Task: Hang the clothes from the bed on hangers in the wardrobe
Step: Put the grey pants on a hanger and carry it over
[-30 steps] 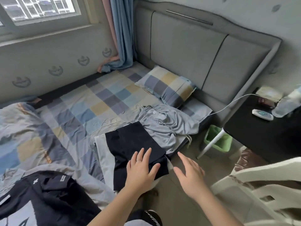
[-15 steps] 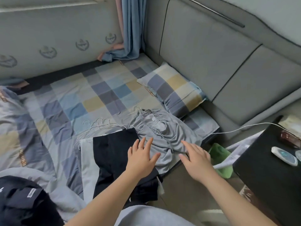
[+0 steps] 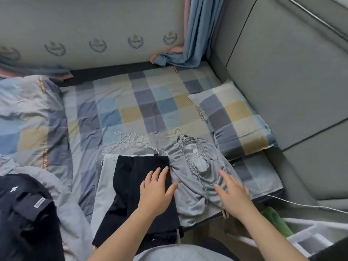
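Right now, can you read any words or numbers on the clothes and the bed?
White label on the dark garment: print too blurred to read.
Orange trim on the pillow: lettering too small to read.
Wall crests: no readable words.
So nothing can be quoted.

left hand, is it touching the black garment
Touching. The head view shows the left hand lying flat on the black garment, with no gap or shadow visible between them.

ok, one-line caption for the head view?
Left hand flat on black garment, right hand over grey garment, wire hangers beyond on the bed.
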